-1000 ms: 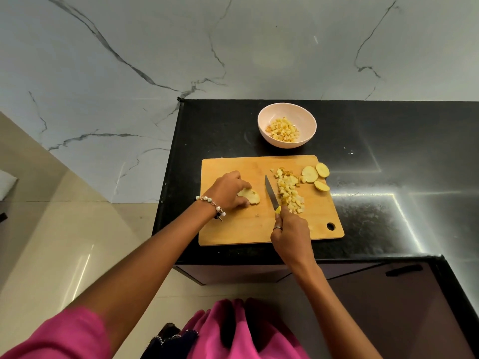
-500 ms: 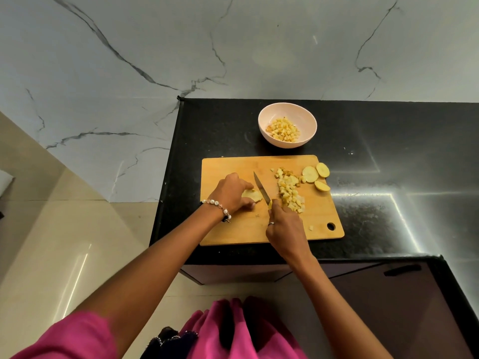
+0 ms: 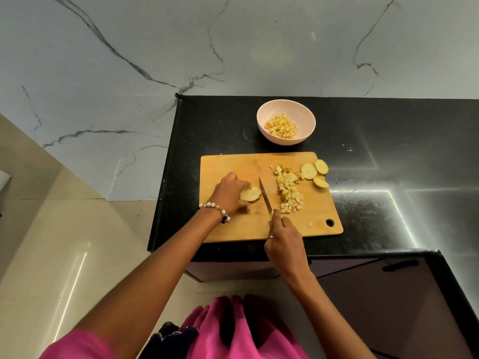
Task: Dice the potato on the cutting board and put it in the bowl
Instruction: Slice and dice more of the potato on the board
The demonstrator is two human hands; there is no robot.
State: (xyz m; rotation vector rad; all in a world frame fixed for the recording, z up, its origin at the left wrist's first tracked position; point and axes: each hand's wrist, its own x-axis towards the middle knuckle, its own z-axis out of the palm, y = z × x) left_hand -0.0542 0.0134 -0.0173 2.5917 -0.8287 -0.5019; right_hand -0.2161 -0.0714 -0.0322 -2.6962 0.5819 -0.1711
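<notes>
Since a second ago our knife (image 3: 265, 196) has swung left, away from the diced heap (image 3: 289, 194), and now sits just beside the potato slice (image 3: 250, 194). Our left hand (image 3: 229, 194) curls over that slice, pinning it to the cutting board (image 3: 233, 229); our right hand (image 3: 283, 244) grips the knife handle. We judge the task past halfway: one batch of cubes lies in the bowl (image 3: 286, 108), another heap waits on the board, and three slices (image 3: 315, 172) at the far right corner remain uncut.

knife (image 3: 265, 196) handle hidden in right hand (image 3: 284, 244), potato piece (image 3: 250, 194) partly under left hand (image 3: 229, 194)
</notes>
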